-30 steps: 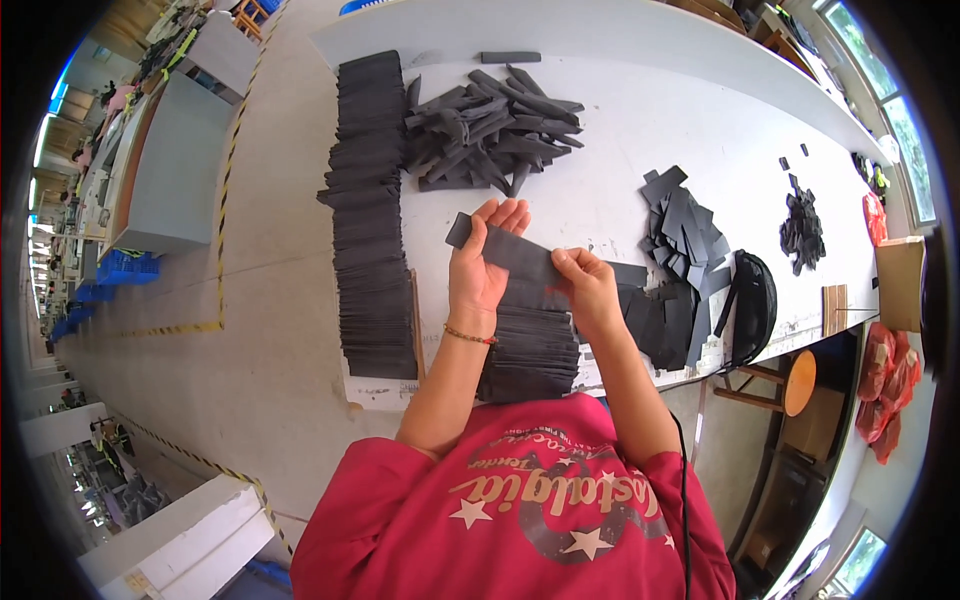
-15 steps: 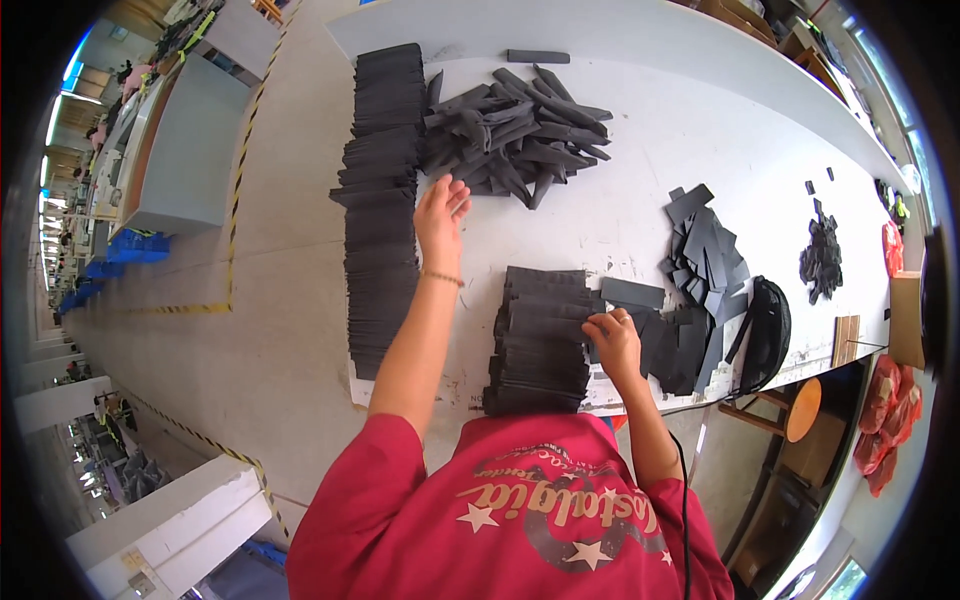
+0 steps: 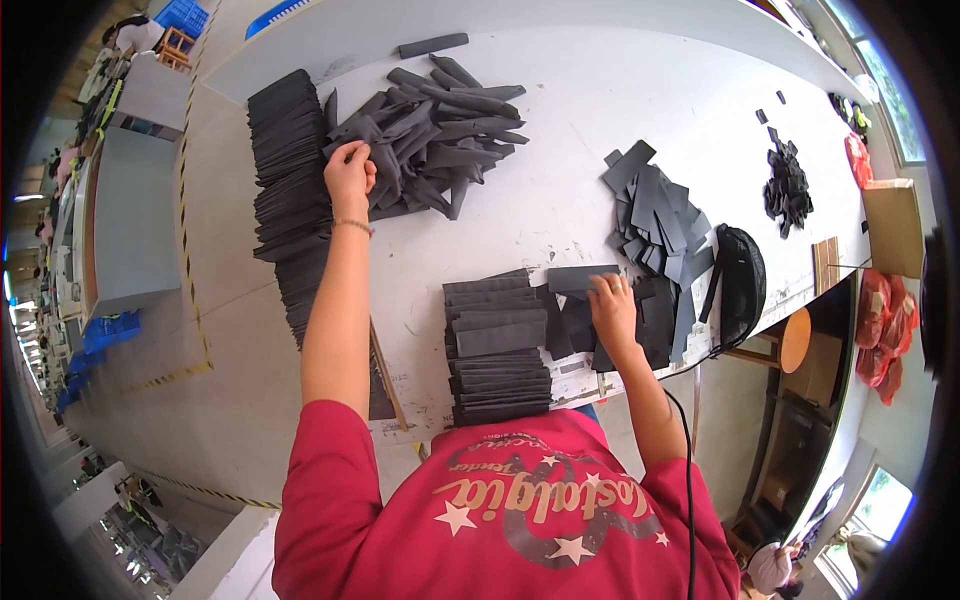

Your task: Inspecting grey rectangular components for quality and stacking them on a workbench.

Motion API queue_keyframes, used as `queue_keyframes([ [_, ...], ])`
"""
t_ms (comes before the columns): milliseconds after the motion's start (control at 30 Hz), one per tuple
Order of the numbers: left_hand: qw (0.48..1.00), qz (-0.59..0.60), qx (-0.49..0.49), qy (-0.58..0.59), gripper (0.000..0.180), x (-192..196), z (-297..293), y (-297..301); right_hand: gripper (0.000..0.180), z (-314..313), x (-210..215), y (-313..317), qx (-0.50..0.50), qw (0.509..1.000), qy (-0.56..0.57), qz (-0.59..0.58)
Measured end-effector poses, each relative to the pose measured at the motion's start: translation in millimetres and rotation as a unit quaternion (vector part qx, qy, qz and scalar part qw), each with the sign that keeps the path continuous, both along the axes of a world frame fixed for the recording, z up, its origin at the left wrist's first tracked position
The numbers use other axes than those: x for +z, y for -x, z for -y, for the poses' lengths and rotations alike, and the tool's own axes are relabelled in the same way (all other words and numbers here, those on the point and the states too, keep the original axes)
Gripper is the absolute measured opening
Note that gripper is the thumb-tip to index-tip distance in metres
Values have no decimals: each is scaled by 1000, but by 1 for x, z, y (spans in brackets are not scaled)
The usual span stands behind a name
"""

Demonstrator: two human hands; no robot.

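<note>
My left hand (image 3: 350, 182) reaches to the near-left edge of a loose heap of black folded fabric pieces (image 3: 440, 125). Its fingers are closed in a pinch on one of those pieces. On the right, my right hand (image 3: 613, 308) bends its fingers onto a flat black strip (image 3: 568, 279), pinching near its right end. More flat strips lie under and around that hand. Close to my body stands a neat stack of black pieces (image 3: 497, 375), with one piece lying flat on top. A long row of black fabric pieces (image 3: 290, 170) runs along the table's left edge.
Beyond my right hand is a spread of flat black strips (image 3: 655, 215), beside a black mesh bag (image 3: 738, 280). Small black pieces (image 3: 788, 185) lie farther right. One fabric piece (image 3: 433, 45) rests by the low far wall. An orange round stool (image 3: 796, 340) stands below the table's right side.
My left hand has moved onto the loose heap, and its fingers have closed. My right hand has left the near stack's edge for the flat strip. The view has shifted.
</note>
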State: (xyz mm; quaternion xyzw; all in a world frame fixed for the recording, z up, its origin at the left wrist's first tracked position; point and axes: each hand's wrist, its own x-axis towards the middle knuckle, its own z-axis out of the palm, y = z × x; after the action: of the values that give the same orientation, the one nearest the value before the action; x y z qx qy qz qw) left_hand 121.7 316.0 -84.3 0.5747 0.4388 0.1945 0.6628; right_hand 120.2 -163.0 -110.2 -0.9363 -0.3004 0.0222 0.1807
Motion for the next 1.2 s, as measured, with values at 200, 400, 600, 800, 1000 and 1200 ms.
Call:
queue_keyframes([
  [200, 973, 210, 20, 95, 25, 17, 90, 69, 38, -16, -34, -4, 189, 943, 209, 176],
  [400, 954, 200, 84, 208, 24, -10, 148, 122, 11, -12, -31, -9, 234, 952, 162, 115],
  [600, 876, 240, 76, 412, 22, -15, 180, 141, 14, -2, -25, -15, 211, 970, 89, 78],
  [800, 876, 281, 29, 391, 25, 14, 199, 144, 40, -35, 74, 32, -55, 951, -219, -210],
  [1000, 877, 277, 11, 392, 25, 26, 213, 142, 45, -53, 130, 76, 60, 966, -198, -152],
  [1200, 901, 227, -23, 369, 26, 37, 227, 138, 37, -55, 126, 84, 190, 954, -225, -50],
])
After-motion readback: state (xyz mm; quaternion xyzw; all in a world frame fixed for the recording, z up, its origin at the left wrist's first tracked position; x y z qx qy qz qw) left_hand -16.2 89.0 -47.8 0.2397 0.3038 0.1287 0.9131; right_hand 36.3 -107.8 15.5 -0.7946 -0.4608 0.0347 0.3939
